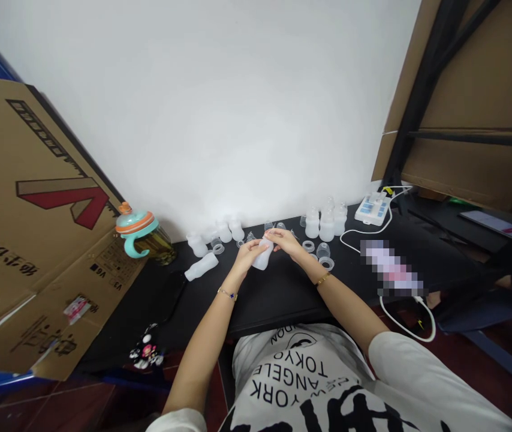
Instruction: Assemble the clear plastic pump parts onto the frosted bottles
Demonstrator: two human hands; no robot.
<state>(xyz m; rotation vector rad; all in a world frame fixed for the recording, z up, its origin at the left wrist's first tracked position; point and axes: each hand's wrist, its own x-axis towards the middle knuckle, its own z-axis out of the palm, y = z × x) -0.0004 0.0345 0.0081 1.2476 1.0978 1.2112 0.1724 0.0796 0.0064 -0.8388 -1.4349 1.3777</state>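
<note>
Over the middle of the black table, a white baby bottle (pixel 262 258) is held tilted between both hands. My left hand (pixel 247 255) is closed around its side. At its top, the fingers of my right hand (pixel 283 239) are closed; the part under them is mostly hidden. Another white bottle (pixel 201 266) lies on its side to the left. Behind it are an upright bottle (pixel 197 245) and a clear ring (pixel 218 249). Near my right forearm are a ring collar (pixel 326 263) and a clear cap (pixel 323 250). Several small clear parts sit behind my hands.
Several bottles with tops (pixel 327 225) stand at the back right by the white wall (pixel 256 120). A power strip (pixel 372 209) with a white cable is farther right. A large drinking jug (pixel 141 237) and a cardboard box (pixel 40 240) stand left, near a dark phone (pixel 172 297).
</note>
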